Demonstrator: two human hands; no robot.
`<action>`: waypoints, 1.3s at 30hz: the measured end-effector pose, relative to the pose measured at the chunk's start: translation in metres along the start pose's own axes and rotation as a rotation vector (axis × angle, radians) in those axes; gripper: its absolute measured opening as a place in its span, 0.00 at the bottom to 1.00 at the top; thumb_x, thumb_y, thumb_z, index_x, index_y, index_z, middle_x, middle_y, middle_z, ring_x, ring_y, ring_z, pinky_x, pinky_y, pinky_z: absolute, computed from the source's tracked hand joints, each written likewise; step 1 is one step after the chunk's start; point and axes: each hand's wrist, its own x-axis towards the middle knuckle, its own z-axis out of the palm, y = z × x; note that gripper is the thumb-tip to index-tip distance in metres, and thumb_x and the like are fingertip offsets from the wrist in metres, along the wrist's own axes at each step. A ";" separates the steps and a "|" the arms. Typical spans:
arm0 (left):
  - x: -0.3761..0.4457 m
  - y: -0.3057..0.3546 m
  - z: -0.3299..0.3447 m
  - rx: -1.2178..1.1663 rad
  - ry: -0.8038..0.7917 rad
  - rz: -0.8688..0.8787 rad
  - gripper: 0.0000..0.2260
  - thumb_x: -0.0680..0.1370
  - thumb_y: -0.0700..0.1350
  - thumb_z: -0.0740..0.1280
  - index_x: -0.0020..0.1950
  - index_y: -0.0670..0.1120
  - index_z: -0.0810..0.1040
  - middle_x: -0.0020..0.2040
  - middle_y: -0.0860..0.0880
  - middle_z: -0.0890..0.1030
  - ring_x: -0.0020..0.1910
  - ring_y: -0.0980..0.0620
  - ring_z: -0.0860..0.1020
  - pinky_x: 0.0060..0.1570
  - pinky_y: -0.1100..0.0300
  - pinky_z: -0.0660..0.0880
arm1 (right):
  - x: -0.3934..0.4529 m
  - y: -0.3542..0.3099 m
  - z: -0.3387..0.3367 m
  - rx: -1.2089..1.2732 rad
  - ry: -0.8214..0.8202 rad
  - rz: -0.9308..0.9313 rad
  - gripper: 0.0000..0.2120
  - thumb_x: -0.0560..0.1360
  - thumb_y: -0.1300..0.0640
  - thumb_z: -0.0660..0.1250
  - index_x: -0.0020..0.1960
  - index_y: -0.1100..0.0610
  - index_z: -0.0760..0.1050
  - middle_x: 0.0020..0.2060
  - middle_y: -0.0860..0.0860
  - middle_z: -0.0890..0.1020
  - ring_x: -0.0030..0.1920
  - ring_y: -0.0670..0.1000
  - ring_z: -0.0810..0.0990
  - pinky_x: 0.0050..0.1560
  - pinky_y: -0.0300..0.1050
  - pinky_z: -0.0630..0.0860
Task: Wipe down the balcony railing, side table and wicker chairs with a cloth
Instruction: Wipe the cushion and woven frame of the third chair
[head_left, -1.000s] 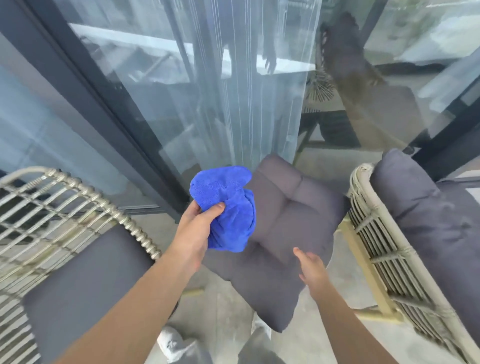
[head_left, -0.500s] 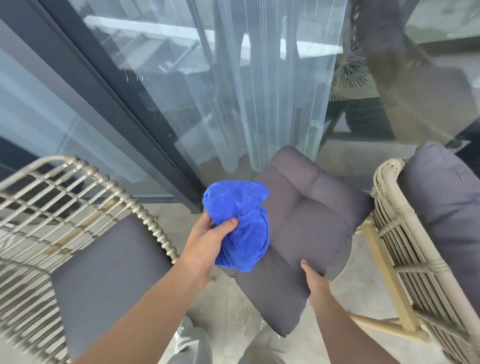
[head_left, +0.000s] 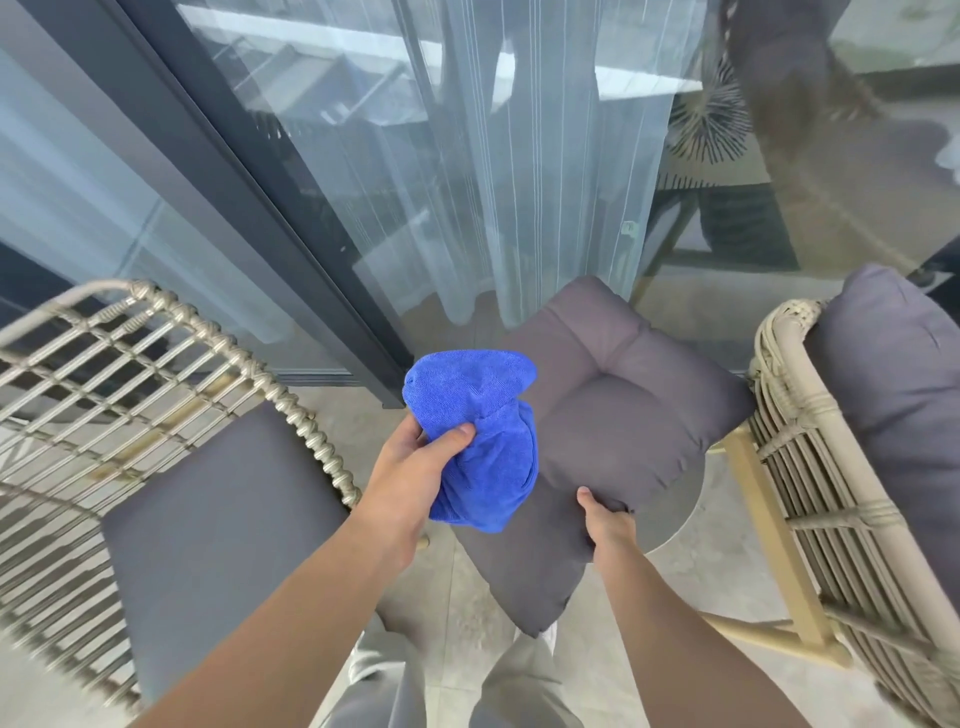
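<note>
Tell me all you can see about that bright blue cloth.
The blue cloth looks like soft, fuzzy microfibre, bunched into a loose bundle rather than folded. The left hand grips it, thumb pressed across its front, holding it up in front of the grey cushion. Its upper end sticks up above the hand; the lower end hangs down. No stains show.

two wicker chairs (head_left: 156, 395) (head_left: 810, 467), three grey cushions (head_left: 623, 415) (head_left: 218, 519) (head_left: 893, 395), one blue cloth (head_left: 478, 441), one round table (head_left: 675, 514).

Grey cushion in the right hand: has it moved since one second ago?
No, hardly: the grey cushion's right corner remains beside the right wicker chair's rim.
</note>
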 end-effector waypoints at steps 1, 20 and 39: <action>-0.001 -0.002 -0.002 -0.007 0.003 0.000 0.12 0.82 0.43 0.69 0.64 0.52 0.81 0.58 0.53 0.86 0.57 0.53 0.84 0.64 0.42 0.78 | -0.011 -0.005 0.003 0.012 0.004 -0.031 0.32 0.72 0.50 0.80 0.69 0.64 0.73 0.65 0.57 0.79 0.65 0.61 0.79 0.69 0.55 0.74; -0.029 0.006 -0.129 -0.316 0.283 0.110 0.12 0.82 0.49 0.67 0.65 0.51 0.81 0.57 0.51 0.86 0.58 0.48 0.84 0.52 0.50 0.79 | -0.221 -0.080 0.074 0.151 -0.333 -0.051 0.21 0.75 0.55 0.76 0.63 0.61 0.75 0.53 0.57 0.83 0.50 0.59 0.83 0.53 0.57 0.82; -0.111 -0.006 -0.427 -0.703 0.952 0.247 0.08 0.79 0.49 0.67 0.55 0.47 0.81 0.47 0.50 0.83 0.45 0.49 0.80 0.46 0.57 0.75 | -0.439 0.011 0.338 -0.222 -0.695 -0.206 0.17 0.76 0.51 0.75 0.62 0.55 0.79 0.56 0.52 0.85 0.55 0.57 0.85 0.61 0.56 0.82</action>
